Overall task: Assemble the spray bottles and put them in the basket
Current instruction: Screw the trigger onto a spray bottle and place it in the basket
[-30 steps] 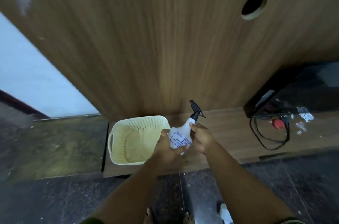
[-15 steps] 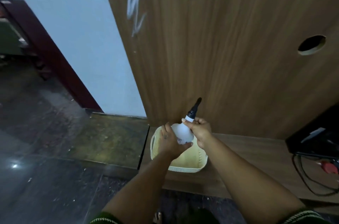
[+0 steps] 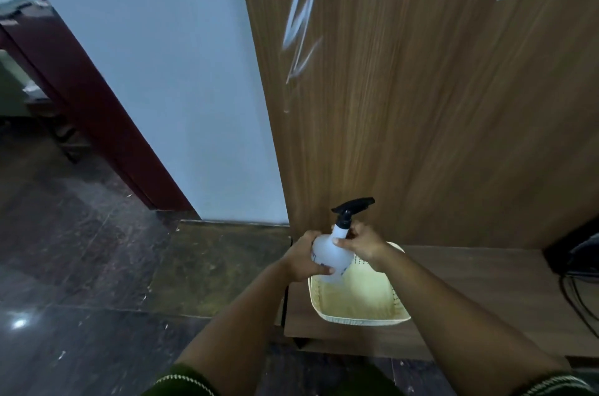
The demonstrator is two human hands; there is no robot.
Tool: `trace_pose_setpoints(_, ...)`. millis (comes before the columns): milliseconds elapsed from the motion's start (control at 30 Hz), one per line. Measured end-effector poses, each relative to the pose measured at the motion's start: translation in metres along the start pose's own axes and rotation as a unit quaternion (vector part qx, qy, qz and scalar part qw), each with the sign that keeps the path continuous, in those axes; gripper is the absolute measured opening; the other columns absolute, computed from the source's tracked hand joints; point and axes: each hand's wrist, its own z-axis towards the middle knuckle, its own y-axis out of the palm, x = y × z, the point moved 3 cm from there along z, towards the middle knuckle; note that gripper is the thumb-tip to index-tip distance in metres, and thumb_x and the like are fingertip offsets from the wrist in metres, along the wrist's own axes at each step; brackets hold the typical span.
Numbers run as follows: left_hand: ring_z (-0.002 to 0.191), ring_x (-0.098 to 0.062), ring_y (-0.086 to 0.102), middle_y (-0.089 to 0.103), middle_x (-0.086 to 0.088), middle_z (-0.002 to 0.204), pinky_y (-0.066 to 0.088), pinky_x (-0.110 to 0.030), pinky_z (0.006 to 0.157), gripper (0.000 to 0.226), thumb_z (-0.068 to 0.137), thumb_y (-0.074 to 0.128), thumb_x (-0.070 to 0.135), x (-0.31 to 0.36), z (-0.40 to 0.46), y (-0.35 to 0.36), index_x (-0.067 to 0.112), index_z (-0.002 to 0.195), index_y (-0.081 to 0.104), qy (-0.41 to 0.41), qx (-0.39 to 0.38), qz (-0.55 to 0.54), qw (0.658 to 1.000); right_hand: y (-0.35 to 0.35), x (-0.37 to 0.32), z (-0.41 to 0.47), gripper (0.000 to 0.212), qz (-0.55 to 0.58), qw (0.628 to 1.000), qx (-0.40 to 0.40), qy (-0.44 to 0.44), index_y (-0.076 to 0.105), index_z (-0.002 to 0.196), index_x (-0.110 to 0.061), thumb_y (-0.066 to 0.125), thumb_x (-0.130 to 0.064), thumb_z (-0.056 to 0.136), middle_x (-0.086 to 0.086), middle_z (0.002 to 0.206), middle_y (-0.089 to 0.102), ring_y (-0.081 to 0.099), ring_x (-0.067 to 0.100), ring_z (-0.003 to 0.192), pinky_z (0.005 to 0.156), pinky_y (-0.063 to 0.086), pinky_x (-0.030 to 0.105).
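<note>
A white spray bottle (image 3: pixel 330 253) with a black trigger head (image 3: pixel 352 205) is held upright over the left rear corner of a cream plastic basket (image 3: pixel 363 319). My left hand (image 3: pixel 303 261) wraps the bottle's body from the left. My right hand (image 3: pixel 361 243) grips the bottle at its neck and shoulder, just under the black head. The nozzle points to the right. Nothing shows inside the basket; the hands and bottle hide its rear left part.
The basket sits on a low wooden ledge (image 3: pixel 470 292) in front of a tall wood panel (image 3: pixel 437 104) with chalk marks. Black cables (image 3: pixel 580 295) lie at the ledge's right end. Dark tiled floor (image 3: pixel 81 266) spreads to the left, beside a pale wall (image 3: pixel 168 71).
The view has swung left and up. Both hands have kept hold of the bottle over the basket, and the trigger head has turned so its nozzle now points right.
</note>
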Motion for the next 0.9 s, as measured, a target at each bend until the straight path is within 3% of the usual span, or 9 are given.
trace_pose_setpoints(100,0.116,-0.018,0.056,0.056,-0.003,0.13,0.049,-0.031,0.096,0.081,0.067,0.085,0.02,-0.001,0.01,-0.005,0.015,0.136,0.042,-0.02,0.014,-0.059,0.998,0.004,0.014,0.002,0.035,-0.097,0.993,0.068,0.006,0.063,0.116,-0.008,0.071,-0.014,0.082,0.006,0.112,0.065,0.062,0.023,0.104,0.084,0.047,0.03)
trace_pose_setpoints(167,0.107,-0.011,0.061,0.062,0.005,0.119,0.048,-0.018,0.086,0.078,0.066,0.086,0.025,0.002,0.017,-0.007,0.019,0.133,0.047,-0.002,0.049,-0.078,0.996,0.007,0.026,0.007,0.018,-0.102,0.991,0.08,0.01,0.072,0.091,-0.005,0.055,-0.011,0.091,0.007,0.096,0.06,0.065,0.018,0.08,0.073,0.044,0.028)
trace_pose_setpoints(233,0.101,-0.004,0.064,0.067,0.009,0.11,0.047,-0.008,0.082,0.068,0.068,0.084,0.033,0.008,0.024,-0.007,0.022,0.128,0.055,0.047,0.076,-0.039,0.995,0.011,0.037,0.022,0.053,-0.002,0.995,0.1,-0.003,0.071,0.058,-0.006,0.036,-0.005,0.097,0.013,0.073,0.055,0.062,0.016,0.05,0.058,0.045,0.029)
trace_pose_setpoints(300,0.1,-0.006,0.067,0.072,0.005,0.11,0.043,-0.002,0.081,0.049,0.077,0.077,0.031,0.011,0.032,-0.006,0.02,0.122,0.063,0.087,0.087,0.015,0.992,0.015,0.048,0.028,0.039,0.001,0.997,0.073,0.023,0.065,0.068,-0.003,0.039,-0.002,0.097,0.016,0.073,0.062,0.064,0.022,0.057,0.061,0.046,0.035)
trace_pose_setpoints(367,0.094,-0.011,0.068,0.074,0.003,0.104,0.04,-0.003,0.072,0.029,0.085,0.068,0.025,0.011,0.04,-0.003,0.019,0.113,0.069,0.119,0.091,0.096,0.984,0.013,0.06,0.034,0.006,-0.058,0.992,0.095,0.059,0.061,0.094,0.0,0.059,0.0,0.088,0.018,0.101,0.066,0.063,0.028,0.089,0.081,0.048,0.041)
trace_pose_setpoints(467,0.087,-0.016,0.068,0.075,-0.001,0.098,0.045,-0.023,0.072,0.021,0.088,0.063,0.018,0.004,0.054,0.007,0.017,0.107,0.072,0.141,0.08,0.143,0.976,0.017,0.078,0.052,0.042,-0.077,0.991,0.088,0.072,0.061,0.114,0.003,0.076,-0.007,0.076,0.018,0.119,0.065,0.06,0.032,0.112,0.097,0.045,0.038)
trace_pose_setpoints(600,0.094,-0.018,0.066,0.073,-0.001,0.105,0.049,-0.028,0.083,0.024,0.09,0.059,0.013,-0.014,0.07,0.024,0.015,0.112,0.068,0.108,0.064,0.142,0.982,0.022,0.1,0.068,0.045,-0.071,0.988,0.114,0.077,0.062,0.117,0.001,0.076,-0.009,0.076,0.014,0.121,0.065,0.059,0.029,0.115,0.093,0.043,0.03)
trace_pose_setpoints(700,0.095,-0.019,0.063,0.071,0.0,0.104,0.048,-0.03,0.084,0.023,0.091,0.054,0.009,-0.022,0.083,0.035,0.015,0.109,0.067,0.092,0.021,0.149,0.984,0.024,0.119,0.077,0.048,-0.052,0.984,0.139,0.102,0.059,0.119,0.003,0.077,-0.008,0.075,0.016,0.123,0.063,0.058,0.03,0.115,0.096,0.045,0.034)
trace_pose_setpoints(900,0.1,-0.018,0.064,0.07,0.002,0.112,0.052,-0.033,0.085,0.026,0.095,0.05,0.016,-0.041,0.094,0.053,0.022,0.113,0.067,0.037,-0.004,0.165,0.986,0.023,0.146,0.089,0.039,-0.028,0.981,0.157,0.109,0.063,0.11,-0.001,0.075,-0.001,0.073,0.01,0.112,0.068,0.062,0.023,0.103,0.083,0.042,0.024)
